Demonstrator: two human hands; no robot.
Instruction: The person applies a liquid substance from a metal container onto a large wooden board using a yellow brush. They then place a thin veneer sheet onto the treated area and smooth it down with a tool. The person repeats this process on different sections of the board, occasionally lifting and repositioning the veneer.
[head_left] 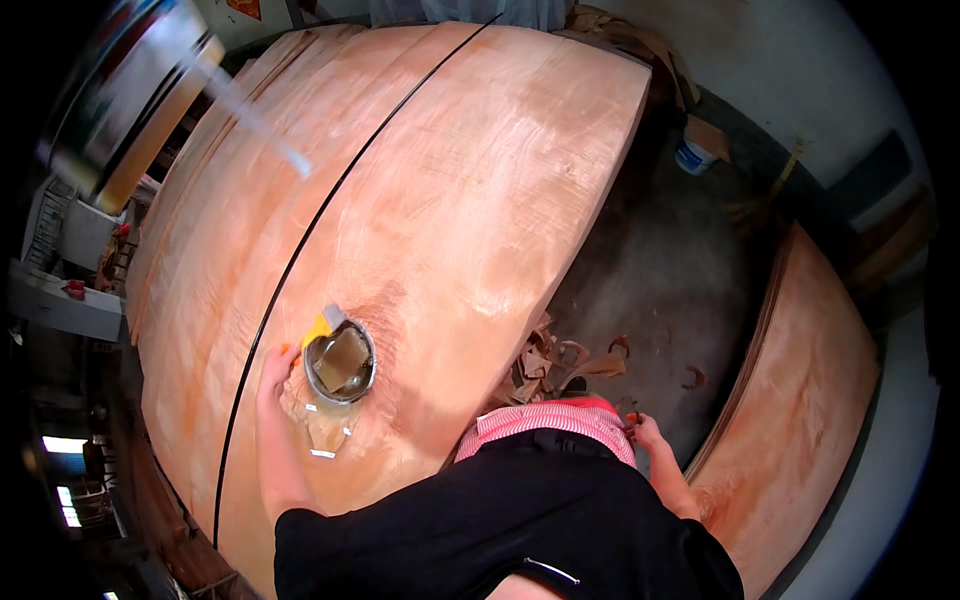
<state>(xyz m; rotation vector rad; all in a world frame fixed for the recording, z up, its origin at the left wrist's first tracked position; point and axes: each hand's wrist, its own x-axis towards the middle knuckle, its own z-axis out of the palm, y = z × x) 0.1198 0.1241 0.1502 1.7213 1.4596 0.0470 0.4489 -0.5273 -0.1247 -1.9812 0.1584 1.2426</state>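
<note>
Workshop bench: broad stack of pale veneer sheets (440,200). Left hand (277,367), fingers curled, state unclear, touches rim of small metal bowl (340,362) holding a yellow-handled scraper (322,325). Right hand (648,433) grips something small, unidentifiable. Risk: bowl nudged, contents spilling onto veneer. Torso hides the near edge; upper-left object blurred.

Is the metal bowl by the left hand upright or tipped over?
Upright: the metal bowl sits on the veneer sheet with its round mouth facing up, beside the left hand.
</note>
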